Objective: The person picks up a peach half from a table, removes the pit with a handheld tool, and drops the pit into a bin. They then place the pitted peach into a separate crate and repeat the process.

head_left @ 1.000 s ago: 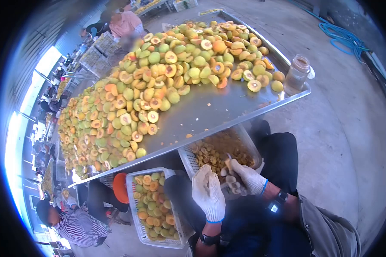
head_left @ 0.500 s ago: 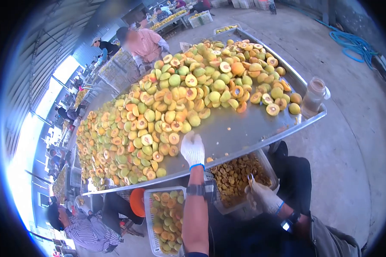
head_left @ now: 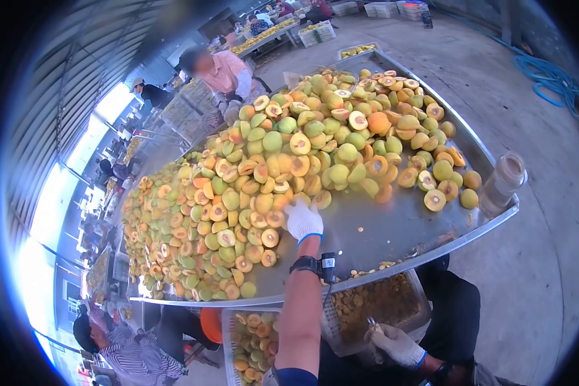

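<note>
Under a white knit glove with a blue cuff, my left hand (head_left: 303,220) reaches to the near edge of a heap of peach halves (head_left: 238,186). Its fingers look stretched out against the fruit, and their tips are partly blurred. Many halves are green-yellow outside, and several show a stone in the cut face. Low on the right, my right hand (head_left: 397,346), also gloved, is closed around a small metal looped tool (head_left: 372,323), whose tip sticks up. It is over the near side of a plastic crate (head_left: 419,297) holding brown stones and scraps (head_left: 373,305).
The heap lies on a metal-topped table (head_left: 392,238) with a raised rim. A clear jar (head_left: 505,183) stands at its right corner. Below are a crate of peach halves (head_left: 254,344) and an orange bucket (head_left: 211,323). A co-worker (head_left: 228,74) is across the table, another (head_left: 138,350) lower left.
My left hand has moved forward from the bare metal to the fruit, its fingers extending. My right hand stays low with the looped tool. The whole view has shifted slightly.
</note>
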Motion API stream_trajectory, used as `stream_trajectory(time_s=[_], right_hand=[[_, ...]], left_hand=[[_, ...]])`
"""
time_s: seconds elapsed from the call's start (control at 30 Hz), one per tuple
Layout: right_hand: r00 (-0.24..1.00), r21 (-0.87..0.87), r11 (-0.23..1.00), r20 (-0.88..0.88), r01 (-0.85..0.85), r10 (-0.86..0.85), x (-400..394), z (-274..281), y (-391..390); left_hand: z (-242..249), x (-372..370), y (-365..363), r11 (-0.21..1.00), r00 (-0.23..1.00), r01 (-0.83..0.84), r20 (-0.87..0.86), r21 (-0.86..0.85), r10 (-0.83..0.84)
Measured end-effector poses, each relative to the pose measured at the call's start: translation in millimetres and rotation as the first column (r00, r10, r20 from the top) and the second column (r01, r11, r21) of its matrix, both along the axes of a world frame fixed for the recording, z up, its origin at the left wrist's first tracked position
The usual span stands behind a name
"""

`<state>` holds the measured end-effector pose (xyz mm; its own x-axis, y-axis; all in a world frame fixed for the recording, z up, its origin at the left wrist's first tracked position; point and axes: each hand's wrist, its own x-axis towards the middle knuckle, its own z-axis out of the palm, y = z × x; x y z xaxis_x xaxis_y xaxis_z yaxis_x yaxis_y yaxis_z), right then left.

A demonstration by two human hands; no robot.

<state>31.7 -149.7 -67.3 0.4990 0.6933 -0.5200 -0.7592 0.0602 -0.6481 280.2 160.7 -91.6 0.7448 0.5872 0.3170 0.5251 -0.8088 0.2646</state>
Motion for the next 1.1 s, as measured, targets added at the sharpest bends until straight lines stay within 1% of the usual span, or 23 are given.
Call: stream_trajectory(time_s=[0.1, 0.13, 0.23, 0.27, 0.3, 0.33, 0.37, 0.4, 0.43, 0.5, 0.57, 0.63, 0.67, 0.7, 0.73, 0.8, 0.83, 0.9, 0.97, 1.0, 1.03, 1.07, 1.1], right_hand=[[0.997, 0.001, 0.997, 0.029, -0.072, 0.072, -1.2, 2.0, 2.9], [0.997, 0.002, 0.997, 0.038, -0.074, 0.074, -3.2, 2.3, 3.6], [0.996, -0.056, 0.997, 0.068, -0.056, 0.060, -10.9, 3.5, 2.6], [0.979, -0.087, 0.995, 0.197, -0.040, 0.057, -12.3, 3.7, 0.8], [0.946, -0.118, 0.993, 0.319, -0.022, 0.058, -14.9, 5.2, -2.3], [0.963, -0.126, 0.992, 0.263, -0.023, 0.056, -15.0, 10.5, -5.4], [0.959, -0.106, 0.994, 0.282, -0.010, 0.039, -16.9, 2.1, -7.2], [0.951, -0.073, 0.997, 0.309, 0.036, -0.011, -17.7, -4.0, -9.2], [0.941, -0.040, 0.996, 0.332, 0.079, -0.062, -17.5, -7.3, -10.4], [0.894, -0.027, 0.990, 0.433, 0.135, -0.111, -11.6, -5.4, -10.4], [0.788, -0.053, 0.977, 0.601, 0.208, -0.135, -5.4, 2.8, -9.4], [0.826, -0.180, 0.979, 0.563, 0.097, 0.022, 2.5, 42.5, -13.3], [0.832, -0.186, 0.978, 0.554, 0.098, 0.022, 4.0, 57.3, -11.5], [0.776, -0.213, 0.970, 0.629, 0.120, 0.043, 4.0, 70.3, -9.0], [0.712, -0.241, 0.960, 0.699, 0.146, 0.067, 2.4, 77.9, -7.0], [0.690, -0.295, 0.942, 0.716, 0.162, 0.106, -0.3, 80.6, -3.4], [0.663, -0.337, 0.925, 0.734, 0.173, 0.144, -2.6, 79.4, -0.9], [0.648, -0.371, 0.906, 0.744, 0.201, 0.161, -9.1, 73.5, 4.2], [0.688, -0.303, 0.902, 0.726, 0.307, 0.009, -13.9, 73.5, 8.0], [0.687, -0.306, 0.901, 0.727, 0.307, 0.013, -15.1, 76.5, 8.8], [0.625, -0.277, 0.890, 0.781, 0.363, -0.012, -14.1, 81.7, 9.1], [0.558, -0.243, 0.876, 0.829, 0.417, -0.035, -12.7, 86.2, 9.6], [0.558, -0.247, 0.873, 0.829, 0.421, -0.035, -10.6, 88.4, 11.6]], left_hand=[[-14.4, -9.8, -3.4, 0.994, 0.996, 0.087, -0.017, 0.059, -0.086], [-24.3, -9.8, -2.3, 0.979, 0.991, 0.120, -0.072, 0.167, -0.109], [-17.7, -23.9, -6.8, 0.971, 0.973, 0.202, -0.141, 0.125, -0.184], [-19.9, -31.7, -3.8, 0.956, 0.967, 0.253, -0.035, 0.150, -0.251], [-24.4, -39.4, 3.7, 0.955, 0.966, 0.260, -0.036, 0.141, -0.257], [-28.8, -46.0, 12.5, 0.895, 0.951, 0.301, 0.177, -0.328, -0.255], [-31.7, -52.3, 16.7, 0.610, 0.925, 0.365, 0.351, -0.704, -0.148], [48.9, -93.0, -24.5, 0.253, 0.937, 0.349, 0.344, -0.902, -0.065], [47.7, -108.2, -27.7, 0.045, 0.898, 0.436, 0.438, -0.899, 0.050], [77.3, -148.4, -57.4, -0.267, 0.866, 0.487, 0.422, -0.831, 0.267], [101.3, -189.8, -85.1, -0.318, 0.871, 0.478, 0.396, -0.819, 0.289], [94.8, -223.0, -100.7, -0.446, 0.854, 0.519, 0.416, -0.729, 0.313], [83.7, -235.1, -104.1, -0.504, 0.847, 0.532, 0.415, -0.681, 0.333], [73.9, -244.1, -108.0, -0.560, 0.841, 0.541, 0.412, -0.628, 0.352], [70.8, -250.2, -114.6, -0.569, 0.847, 0.532, 0.401, -0.627, 0.350], [66.9, -257.9, -127.1, -0.390, 0.803, 0.583, 0.433, -0.713, 0.410], [72.9, -262.5, -135.7, -0.397, 0.806, 0.579, 0.428, -0.712, 0.408], [86.9, -274.3, -151.5, -0.159, 0.780, 0.603, 0.538, -0.781, 0.319], [85.3, -279.1, -158.3, -0.128, 0.770, 0.615, 0.557, -0.778, 0.311], [88.7, -282.4, -164.5, 0.063, 0.795, 0.574, 0.574, -0.816, 0.195], [90.4, -285.3, -168.1, 0.257, 0.823, 0.529, 0.563, -0.809, 0.077], [85.4, -287.4, -166.9, 0.252, 0.823, 0.529, 0.562, -0.810, 0.078], [76.1, -288.9, -163.7, 0.115, 0.796, 0.569, 0.581, -0.814, 0.170]])
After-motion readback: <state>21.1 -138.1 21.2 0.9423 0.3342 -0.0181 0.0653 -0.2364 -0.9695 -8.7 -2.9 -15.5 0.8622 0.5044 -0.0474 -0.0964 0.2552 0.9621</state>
